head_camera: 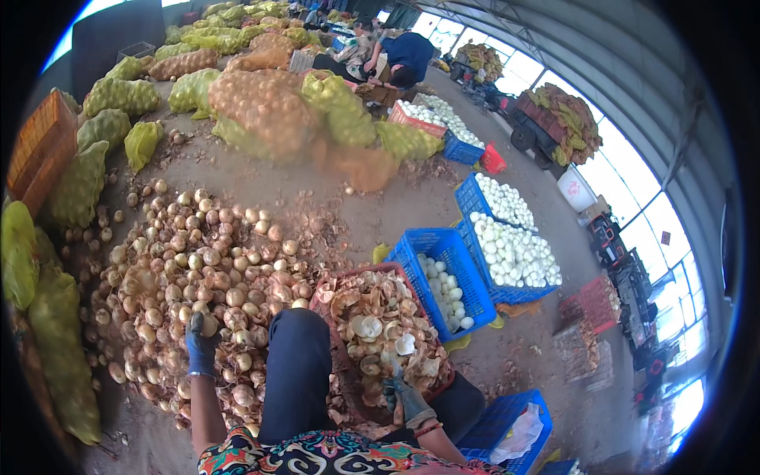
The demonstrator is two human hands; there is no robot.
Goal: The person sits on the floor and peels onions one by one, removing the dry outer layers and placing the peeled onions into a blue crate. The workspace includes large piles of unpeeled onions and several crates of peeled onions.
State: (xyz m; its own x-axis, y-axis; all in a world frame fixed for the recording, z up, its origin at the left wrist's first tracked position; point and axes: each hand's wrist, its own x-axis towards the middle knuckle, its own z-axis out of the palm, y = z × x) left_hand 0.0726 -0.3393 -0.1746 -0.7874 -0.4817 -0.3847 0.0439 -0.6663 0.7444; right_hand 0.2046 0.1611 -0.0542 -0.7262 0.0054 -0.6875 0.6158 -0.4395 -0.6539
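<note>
My left hand (200,344), in a blue glove, is at the near side of a wide pile of unpeeled onions (178,285) on the floor, its fingers around an onion (209,325). My right hand (408,401), in a grey-green glove, is over the near end of a red plastic crate (332,350). It grips a knife with a wooden handle (398,412); the blade is hard to make out against the peelings. Onion skins and cut pieces (380,326) heap up in this crate. Right beside it, a blue plastic crate (482,297) holds peeled white onions (442,285).
More blue crates of peeled onions (516,255) stand at the right. A blue crate (537,409) with a white plastic bag is at the lower right. Mesh sacks of onions (261,107) lie ahead and along the left. Two people (409,50) bend over work further off.
</note>
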